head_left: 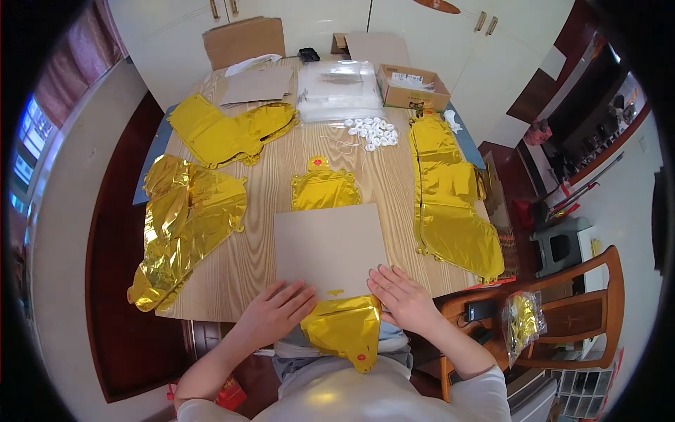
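A grey-brown cardboard sheet (330, 243) lies on a flat gold foil balloon (325, 191) at the middle of the table's near side. The balloon shows beyond the sheet's far edge, and its near end hangs over the table edge toward my lap. My left hand (285, 307) rests at the sheet's near left corner with its fingers stretched out. At the near right corner, the straight fingers of my right hand (399, 295) lie on the cardboard, its thumb side beside the foil. A small gold patch shows near the sheet's near edge.
Flat gold foil balloons lie in stacks at the left (190, 218), the far left (232, 130) and the right (453, 204). Farther back are clear plastic bags (337, 91), white ribbon rolls (373, 132) and an open cardboard box (415, 88). A wooden chair (569, 316) stands right.
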### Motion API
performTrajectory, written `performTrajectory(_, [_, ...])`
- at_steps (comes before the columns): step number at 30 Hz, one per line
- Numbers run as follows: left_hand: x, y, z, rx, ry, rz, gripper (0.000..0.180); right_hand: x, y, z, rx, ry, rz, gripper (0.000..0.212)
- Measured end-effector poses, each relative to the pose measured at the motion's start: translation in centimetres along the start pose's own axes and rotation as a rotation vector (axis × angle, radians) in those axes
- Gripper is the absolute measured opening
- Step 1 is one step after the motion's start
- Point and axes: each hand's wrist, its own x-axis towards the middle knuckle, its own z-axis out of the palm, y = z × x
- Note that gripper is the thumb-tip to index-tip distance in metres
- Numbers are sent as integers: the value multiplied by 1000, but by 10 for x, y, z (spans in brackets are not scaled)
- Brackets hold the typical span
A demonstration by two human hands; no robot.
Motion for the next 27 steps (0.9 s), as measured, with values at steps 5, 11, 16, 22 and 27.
performTrajectory(5, [4,4,0,-76,67,-49,40,0,2,3,55,41,11,59])
performTrajectory(11, [7,-1,7,-296,161,-149,27,8,2,3,156,152,79,40])
performTrajectory(16, [13,-3,14,-507,192,-368,21,20,3,9,284,310,236,25])
performTrajectory(22, [29,-7,10,-486,195,-536,20,35,-2,10,227,394,328,26])
performTrajectory(27, [37,-12,9,-521,226,-615,22,44,-1,14,219,420,426,37])
